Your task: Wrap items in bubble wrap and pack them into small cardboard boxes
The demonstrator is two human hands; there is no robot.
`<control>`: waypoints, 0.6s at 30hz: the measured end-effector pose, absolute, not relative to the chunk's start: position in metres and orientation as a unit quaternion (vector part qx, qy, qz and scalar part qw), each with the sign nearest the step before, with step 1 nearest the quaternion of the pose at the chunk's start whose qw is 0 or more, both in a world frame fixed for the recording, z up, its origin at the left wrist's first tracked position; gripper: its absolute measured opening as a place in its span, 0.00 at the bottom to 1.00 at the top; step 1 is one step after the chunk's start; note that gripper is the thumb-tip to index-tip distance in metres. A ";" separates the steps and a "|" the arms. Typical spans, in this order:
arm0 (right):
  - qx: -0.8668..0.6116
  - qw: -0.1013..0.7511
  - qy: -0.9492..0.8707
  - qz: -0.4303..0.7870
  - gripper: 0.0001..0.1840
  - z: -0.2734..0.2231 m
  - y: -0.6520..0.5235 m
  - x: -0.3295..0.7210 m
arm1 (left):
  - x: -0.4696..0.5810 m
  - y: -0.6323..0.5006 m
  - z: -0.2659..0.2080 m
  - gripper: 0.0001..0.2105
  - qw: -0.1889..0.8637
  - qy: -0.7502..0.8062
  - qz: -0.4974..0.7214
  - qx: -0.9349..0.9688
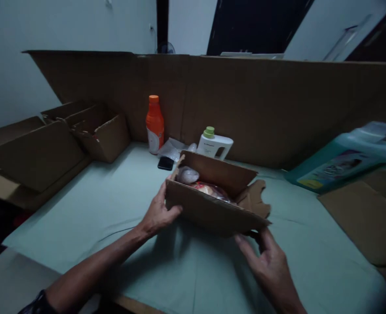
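An open-topped cardboard box (209, 209) is held tilted above the table, between my two hands. My left hand (160, 211) grips its left end, thumb on the near wall and the other fingers out of sight behind the corner. At the lower right corner my right hand (265, 257) is closed on the box, thumb under the near edge. Inside lie a clear rounded plastic item (188, 175) and a shiny wrapped packet (212, 191) with red on it; the kind of each I cannot make out. A torn flap (254, 198) stands at the box's right end.
Behind the box are an orange bottle (154, 124), a white jug with green cap (214, 144), a plastic bag (171, 149) and a black phone-like object (166, 163). Cardboard boxes (104, 135) stand left. A teal liquid jug (340, 159) leans right beside cardboard (366, 218). A cardboard wall (245, 104) closes the back.
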State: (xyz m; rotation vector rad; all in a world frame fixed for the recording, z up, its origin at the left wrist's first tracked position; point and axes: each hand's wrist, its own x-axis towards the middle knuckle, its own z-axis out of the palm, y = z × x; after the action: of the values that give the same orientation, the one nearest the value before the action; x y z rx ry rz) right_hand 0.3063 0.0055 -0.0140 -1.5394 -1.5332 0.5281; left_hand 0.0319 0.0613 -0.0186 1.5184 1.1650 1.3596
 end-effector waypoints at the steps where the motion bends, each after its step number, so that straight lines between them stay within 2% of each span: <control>1: -0.593 0.432 -0.641 0.224 0.31 -0.018 0.007 0.287 | 0.008 0.059 -0.018 0.38 0.381 0.477 0.542 0.577; 7: -0.362 0.353 -0.801 0.322 0.40 -0.033 0.022 0.162 | -0.144 0.065 -0.001 0.27 0.287 0.596 0.618 0.425; 11: -0.304 0.339 -0.818 0.350 0.37 -0.041 0.046 0.114 | -0.206 0.059 -0.006 0.33 0.218 0.628 0.652 0.364; 14: -0.340 0.344 -0.801 0.354 0.38 -0.048 0.076 0.100 | -0.214 0.031 -0.025 0.36 0.213 0.671 0.601 0.378; 16: -0.327 0.312 -0.809 0.376 0.45 -0.054 0.095 0.090 | -0.205 0.006 -0.040 0.36 0.235 0.683 0.545 0.426; 18: -0.286 0.283 -0.820 0.407 0.45 -0.060 0.109 0.074 | -0.191 -0.017 -0.052 0.36 0.249 0.683 0.505 0.465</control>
State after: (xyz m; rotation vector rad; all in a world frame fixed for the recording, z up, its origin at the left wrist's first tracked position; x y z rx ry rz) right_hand 0.0738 0.1088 -0.0597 -0.7649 -2.1968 1.0897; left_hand -0.1911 -0.0173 -0.0522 1.2671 1.8611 1.3750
